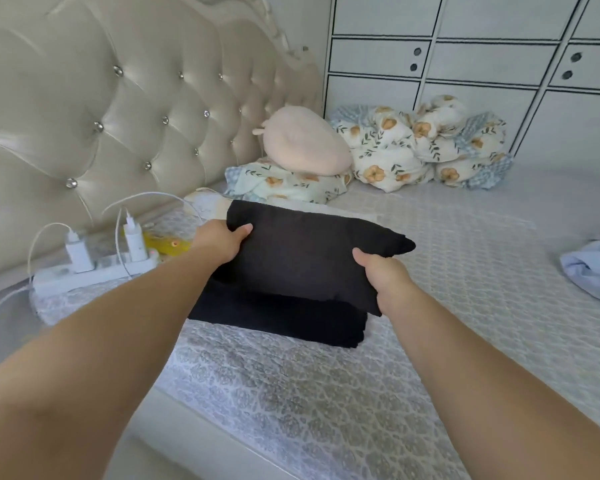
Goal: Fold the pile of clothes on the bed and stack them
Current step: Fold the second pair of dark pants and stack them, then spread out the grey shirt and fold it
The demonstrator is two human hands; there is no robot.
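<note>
A folded black garment [305,251] is gripped at both ends by the left hand [219,239] and right hand [383,271], kept flat above the black stack [291,320] on the bed [326,393] for squared placement.

Bright, soft, even daylight; source not visible. Shadows are faint, with a shallow one under the folded black garment [305,261], which shows little texture. Sheen and small highlights mark the tufted headboard [118,109]. Wide-angle distortion bends the cabinet [482,60] lines and stretches the forearms at the lower edges. Slight overall softness.
</note>
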